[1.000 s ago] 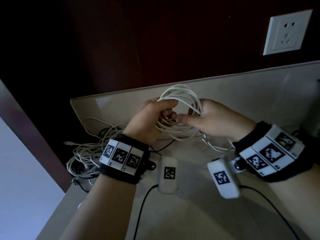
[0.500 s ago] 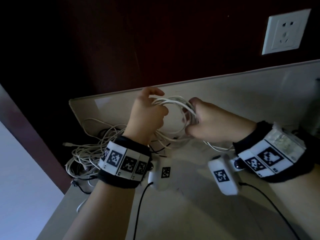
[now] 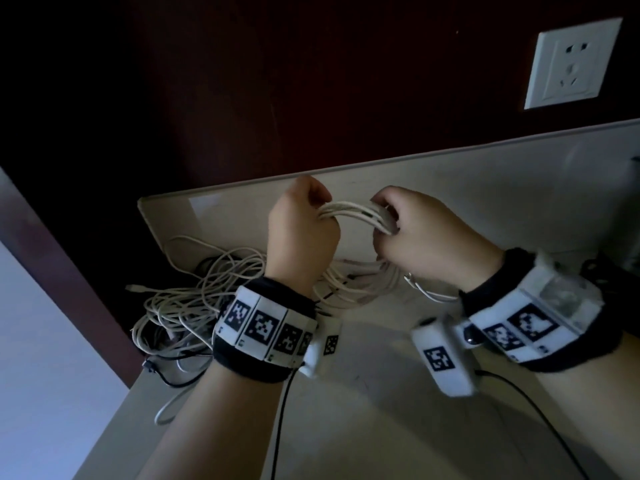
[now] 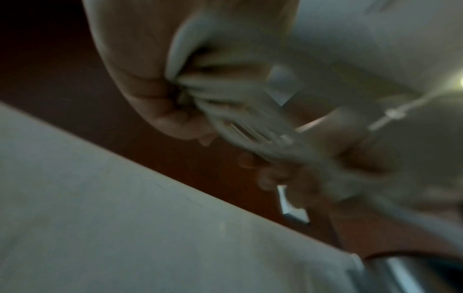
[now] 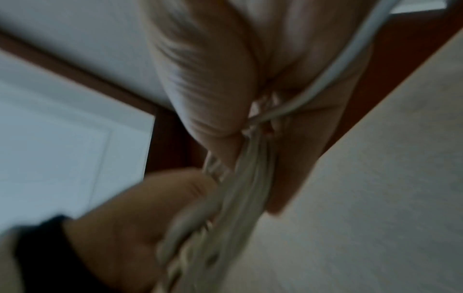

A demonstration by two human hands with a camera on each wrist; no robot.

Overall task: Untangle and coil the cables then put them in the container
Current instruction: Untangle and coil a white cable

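white cable coil (image 3: 349, 212) stretched between left hand (image 3: 301, 233) and right hand (image 3: 422, 237) (both clamped round its strands), above table (image 3: 519, 188).

Dim light; wrist views blurred

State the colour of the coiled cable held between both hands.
White, or off-white; the coiled cable shows best in the head view.

Both hands (image 3: 301, 233) (image 3: 426, 244) apparently grip the white cable coil (image 3: 349, 216).
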